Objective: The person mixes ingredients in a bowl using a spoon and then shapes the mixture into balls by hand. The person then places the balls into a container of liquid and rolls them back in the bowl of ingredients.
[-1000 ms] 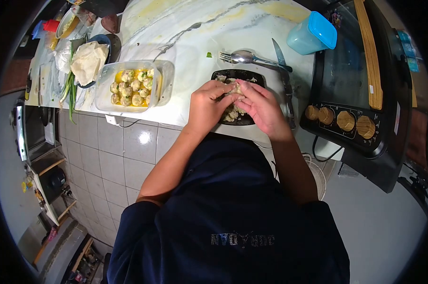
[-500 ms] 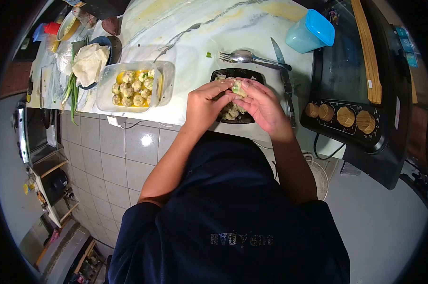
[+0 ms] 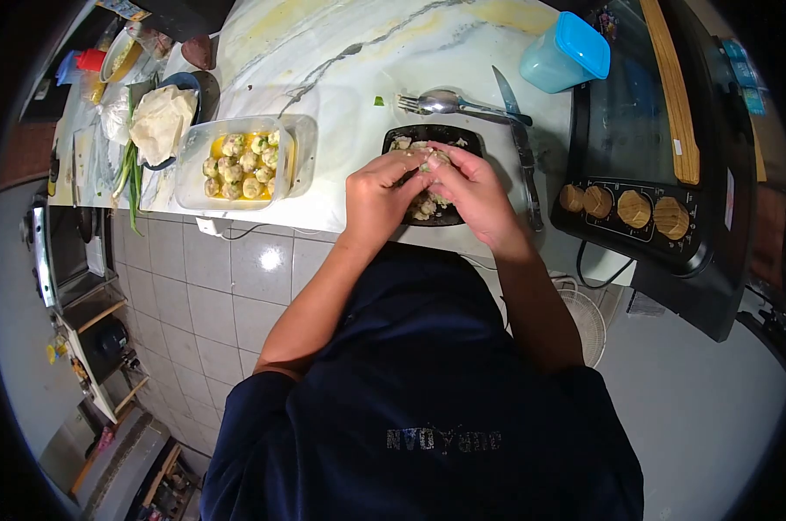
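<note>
The dumpling (image 3: 431, 160) is pinched between the fingertips of the left hand (image 3: 377, 193) and right hand (image 3: 478, 193), both closed narrowly on it. Just under the fingers lies the black tray (image 3: 462, 137) of filling. Too hard a squeeze could split the wrapper and spill filling. Beyond the fingertips, the fork (image 3: 408, 102) and knife (image 3: 516, 128) lie near.

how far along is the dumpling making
Done: roughly a dozen shaped dumplings sit in the clear container. In hand: the left hand and right hand pinch one dumpling over the black tray. Left: filling lies in that tray, and a stack of wrappers lies farther left.
</note>
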### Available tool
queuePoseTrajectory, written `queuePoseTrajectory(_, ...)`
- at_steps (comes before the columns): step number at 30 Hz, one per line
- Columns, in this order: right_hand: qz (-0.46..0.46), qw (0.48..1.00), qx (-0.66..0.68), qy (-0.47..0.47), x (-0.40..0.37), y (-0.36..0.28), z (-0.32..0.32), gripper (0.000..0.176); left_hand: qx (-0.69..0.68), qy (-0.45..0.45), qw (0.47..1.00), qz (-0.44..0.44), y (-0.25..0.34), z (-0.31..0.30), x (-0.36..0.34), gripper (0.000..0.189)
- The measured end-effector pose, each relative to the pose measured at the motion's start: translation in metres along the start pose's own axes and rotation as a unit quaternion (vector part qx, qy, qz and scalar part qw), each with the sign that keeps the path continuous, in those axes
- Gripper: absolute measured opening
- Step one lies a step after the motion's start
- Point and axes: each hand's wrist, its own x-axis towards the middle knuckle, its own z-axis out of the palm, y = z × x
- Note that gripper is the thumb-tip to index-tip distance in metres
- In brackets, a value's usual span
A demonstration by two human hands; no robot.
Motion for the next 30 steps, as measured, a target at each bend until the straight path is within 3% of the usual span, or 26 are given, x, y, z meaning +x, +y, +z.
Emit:
queuePoseTrajectory(4,0.012,1.000,0.014,-0.008,-0.001,-0.001,0.003,0.040,0.001,-0.010,1.000,-0.018,0.004,-0.003,0.000,0.023)
queuePoseTrajectory(6,0.034,0.993,0.101,0.054,-0.006,-0.005,0.007,0.043,-0.017,0.003,0.999,-0.040,0.007,-0.003,0.002,0.022)
queuePoseTrajectory(10,0.024,0.985,0.157,0.072,-0.004,0.001,0.005,0.045,-0.006,0.026,0.999,-0.038,0.004,-0.001,0.002,0.023)
queuePoseTrajectory(12,-0.063,0.997,0.000,0.034,-0.002,0.005,0.006,0.043,0.028,0.022,0.999,-0.019,0.006,0.001,0.001,0.026)
queuePoseTrajectory(13,-0.063,0.997,0.001,0.034,-0.002,0.006,0.006,0.043,0.028,0.022,0.999,-0.019,0.006,0.001,0.001,0.026)
queuePoseTrajectory(22,0.032,0.998,0.057,-0.003,0.000,-0.008,-0.008,0.036,-0.046,-0.161,0.984,0.052,0.003,-0.014,0.020,0.054)
queuePoseTrajectory(24,0.041,0.989,0.142,-0.016,0.001,-0.006,-0.005,0.033,-0.049,-0.155,0.987,0.021,0.004,-0.007,0.016,0.052)
queuePoseTrajectory(26,0.054,0.989,0.138,-0.007,0.001,-0.002,-0.004,0.032,0.016,-0.102,0.994,0.018,-0.006,0.000,0.013,0.048)
queuePoseTrajectory(30,0.061,0.989,0.138,0.008,0.001,0.002,-0.002,0.029,0.044,-0.099,0.994,0.024,-0.005,0.005,0.011,0.044)
